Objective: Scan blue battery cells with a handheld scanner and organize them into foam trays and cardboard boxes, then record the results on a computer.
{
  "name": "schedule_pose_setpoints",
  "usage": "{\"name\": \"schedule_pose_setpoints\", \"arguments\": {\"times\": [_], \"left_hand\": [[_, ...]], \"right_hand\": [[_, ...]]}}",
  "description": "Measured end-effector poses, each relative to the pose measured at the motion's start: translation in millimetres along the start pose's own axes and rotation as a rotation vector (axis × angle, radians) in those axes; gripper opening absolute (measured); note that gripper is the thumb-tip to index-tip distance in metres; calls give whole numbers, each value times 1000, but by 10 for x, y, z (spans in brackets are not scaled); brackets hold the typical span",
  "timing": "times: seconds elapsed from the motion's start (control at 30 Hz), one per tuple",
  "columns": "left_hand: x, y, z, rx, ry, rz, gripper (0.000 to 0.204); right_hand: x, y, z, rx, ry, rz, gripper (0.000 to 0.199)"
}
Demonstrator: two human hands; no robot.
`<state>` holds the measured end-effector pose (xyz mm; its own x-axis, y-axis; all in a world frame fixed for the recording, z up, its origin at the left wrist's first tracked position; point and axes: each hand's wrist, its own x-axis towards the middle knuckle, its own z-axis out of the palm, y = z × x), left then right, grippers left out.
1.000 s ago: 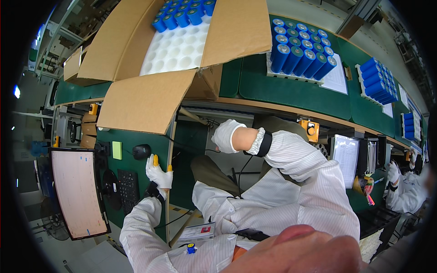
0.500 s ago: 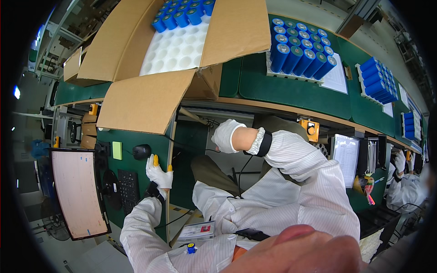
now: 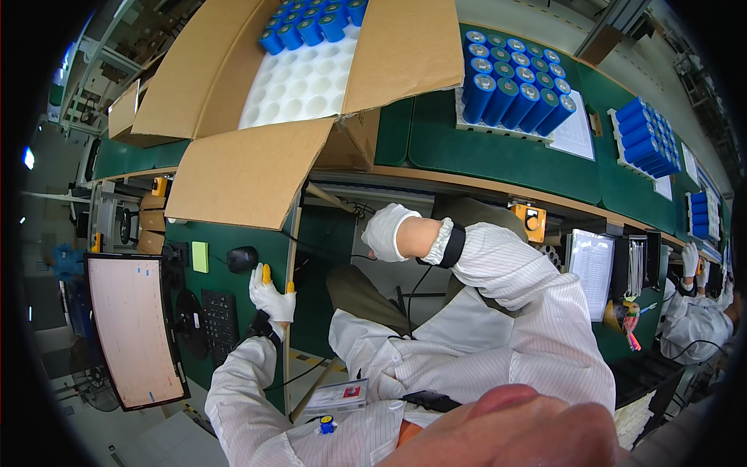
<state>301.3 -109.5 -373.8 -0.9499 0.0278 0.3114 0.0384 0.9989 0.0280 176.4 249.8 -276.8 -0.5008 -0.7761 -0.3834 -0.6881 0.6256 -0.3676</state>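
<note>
My left hand, in a white glove with yellow fingertips, rests open on the green side desk. It lies just below a black computer mouse and to the right of a black keyboard, holding neither. In front of my body is my right hand, also gloved, its back turned up and its fingers curled under; whatever may be inside is hidden. A dark cable passes close by it. Black bands circle both wrists.
An open cardboard box holds a white tray partly filled with blue cylindrical cells. More blue cells stand in a rack on the green bench. A monitor is at left. Papers sit at right, near a co-worker's gloved hand.
My two hands stay where they were. At the far right the co-worker has shifted, with one gloved hand raised slightly higher.
</note>
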Motion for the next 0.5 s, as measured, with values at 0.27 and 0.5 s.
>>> {"name": "schedule_pose_setpoints", "arguments": {"times": [0.27,0.5], "left_hand": [[19,-154,26,13,11,16,83],[134,-595,86,3,-6,-7,84]], "right_hand": [[148,-57,-45,2,-7,-11,32],[573,-214,-139,-5,-12,-14,35]]}}
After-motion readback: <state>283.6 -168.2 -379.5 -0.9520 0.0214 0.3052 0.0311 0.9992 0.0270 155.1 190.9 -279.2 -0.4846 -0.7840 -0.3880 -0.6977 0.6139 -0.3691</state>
